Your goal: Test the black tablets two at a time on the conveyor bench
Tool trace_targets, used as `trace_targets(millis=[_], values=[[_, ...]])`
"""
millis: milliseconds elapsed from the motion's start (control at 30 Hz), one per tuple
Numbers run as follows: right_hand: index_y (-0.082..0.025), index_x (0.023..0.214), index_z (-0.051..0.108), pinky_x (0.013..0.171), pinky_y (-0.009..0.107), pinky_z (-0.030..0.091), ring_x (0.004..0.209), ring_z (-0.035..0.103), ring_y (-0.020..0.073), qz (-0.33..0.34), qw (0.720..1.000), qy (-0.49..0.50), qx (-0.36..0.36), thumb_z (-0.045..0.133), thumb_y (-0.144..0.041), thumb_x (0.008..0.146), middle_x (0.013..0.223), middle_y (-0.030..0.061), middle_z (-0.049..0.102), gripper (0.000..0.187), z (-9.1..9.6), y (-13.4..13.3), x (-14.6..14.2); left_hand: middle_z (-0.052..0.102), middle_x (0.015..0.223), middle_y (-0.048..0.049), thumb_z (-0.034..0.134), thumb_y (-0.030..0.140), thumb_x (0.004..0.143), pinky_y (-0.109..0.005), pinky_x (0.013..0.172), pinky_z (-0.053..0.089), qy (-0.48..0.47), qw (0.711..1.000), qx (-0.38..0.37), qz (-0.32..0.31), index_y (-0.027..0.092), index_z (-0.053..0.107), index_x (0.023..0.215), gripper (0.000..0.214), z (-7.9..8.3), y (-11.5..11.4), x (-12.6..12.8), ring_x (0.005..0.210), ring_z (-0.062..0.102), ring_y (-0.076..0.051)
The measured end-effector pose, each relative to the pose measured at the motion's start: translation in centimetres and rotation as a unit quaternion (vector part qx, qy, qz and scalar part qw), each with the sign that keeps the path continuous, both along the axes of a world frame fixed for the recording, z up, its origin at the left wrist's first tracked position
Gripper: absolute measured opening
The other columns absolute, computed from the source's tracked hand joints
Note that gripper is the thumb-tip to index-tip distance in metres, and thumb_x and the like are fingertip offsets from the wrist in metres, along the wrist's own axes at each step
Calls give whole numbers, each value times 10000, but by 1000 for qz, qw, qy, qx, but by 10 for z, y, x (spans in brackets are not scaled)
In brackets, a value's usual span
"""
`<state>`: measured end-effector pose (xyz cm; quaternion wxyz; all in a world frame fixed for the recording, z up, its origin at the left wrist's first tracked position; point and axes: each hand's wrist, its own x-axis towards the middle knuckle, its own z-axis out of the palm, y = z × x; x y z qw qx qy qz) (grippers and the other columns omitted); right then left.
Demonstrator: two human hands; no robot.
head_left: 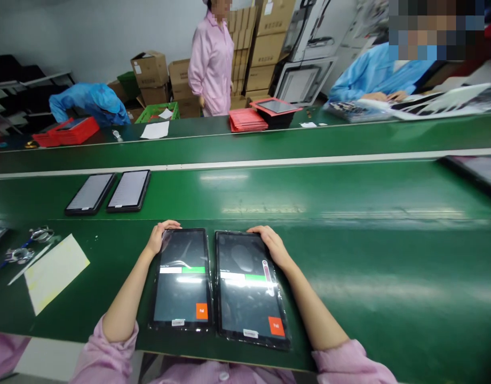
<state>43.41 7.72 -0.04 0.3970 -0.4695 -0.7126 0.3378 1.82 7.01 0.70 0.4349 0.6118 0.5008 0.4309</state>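
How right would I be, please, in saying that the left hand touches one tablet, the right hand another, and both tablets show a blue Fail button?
Not quite: the head view shows an orange-red Fail button, not a blue one, on the left tablet and the right tablet alike. The left hand does touch the one, and the right hand the other.

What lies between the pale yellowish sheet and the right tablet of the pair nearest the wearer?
Between the sheet and the right tablet, the head view shows the wearer's left forearm, then the left tablet, with green tabletop in the gaps.
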Motion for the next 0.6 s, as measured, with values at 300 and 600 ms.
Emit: trace_targets(millis=[300, 600], values=[[-280, 949, 744, 936, 459, 444, 938, 616, 281, -14, 1000, 20, 1, 360, -720, 925, 972, 48, 747, 585, 2, 0, -3, 754, 956, -133, 260, 761, 929, -442, 931, 506, -9, 1000, 21, 11, 164, 677, 945, 728, 2, -3, 1, 945, 700, -296], [-280, 942, 748, 923, 440, 440, 934, 617, 274, -18, 999, 26, 7, 365, -735, 921, 980, 48, 750, 596, 0, 1, -3, 750, 980, -131, 217, 754, 941, -435, 941, 505, 12, 999, 33, 4, 166, 687, 949, 752, 7, -5, 1, 957, 698, -288]])
